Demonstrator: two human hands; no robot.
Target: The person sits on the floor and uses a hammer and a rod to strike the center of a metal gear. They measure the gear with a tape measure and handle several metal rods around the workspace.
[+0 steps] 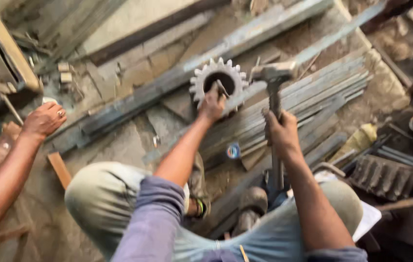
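The left hand [212, 104] is gripping the lower rim of a toothed steel gear [218, 82], holding it upright on long metal bars [308, 92] on the floor. The right hand [280, 132] is clamping a hammer [274, 77] by its handle. The gear looks heavy, rigid, best held by the rim

Ground [133, 140] under me is bare dirt and broken slab. A long steel bar [245, 41] lies diagonally across it, top right down to left. Bundle of flat steel strips [323, 92] lies right of centre, toothed gear [218, 82] standing on its near end. Ribbed metal block [383, 177] on the ground far right, yellow bottle [359, 140] just beside it. Small wooden block [60, 169] lies left.
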